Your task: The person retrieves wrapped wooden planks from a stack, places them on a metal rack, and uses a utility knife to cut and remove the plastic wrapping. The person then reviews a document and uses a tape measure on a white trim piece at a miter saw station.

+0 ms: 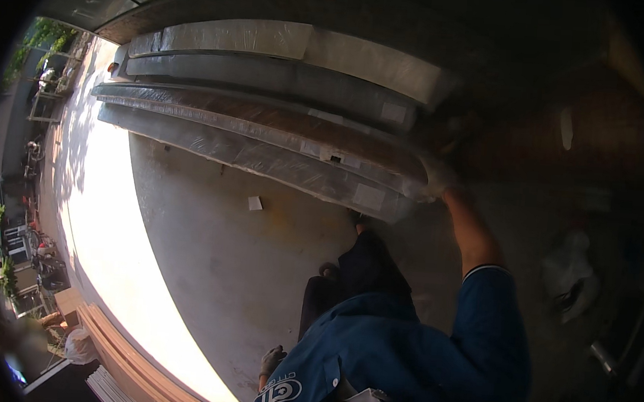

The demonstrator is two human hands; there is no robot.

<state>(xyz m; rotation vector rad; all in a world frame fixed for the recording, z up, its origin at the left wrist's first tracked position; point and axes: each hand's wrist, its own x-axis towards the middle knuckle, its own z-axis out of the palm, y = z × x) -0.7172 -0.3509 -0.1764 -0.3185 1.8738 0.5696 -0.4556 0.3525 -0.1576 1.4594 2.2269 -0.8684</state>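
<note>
four long wrapped panels [267,134] lie side by side on the concrete floor [220,268], stacked edge to edge and slightly overlapping, each sealed in clear film; we take this stack as our landmark. our right hand [437,175], gloved in white, is at the near end of the stack, on the end of the brown wood-toned panel [290,124]; it looks clamped on that end, probably because the end gives the only free edge to grip on so long a piece. our left hand [272,360], in a grey glove, hangs well apart from the stack, low by our blue shirt [401,356]; we cannot tell whether it is open or closed, and it holds nothing we can see. a small pale scrap [254,203] lies on the floor just beside the stack's lower panel. far from the stack, past the sunlit strip, a pile of wooden boards [138,371] rests at the yard's edge.
</note>
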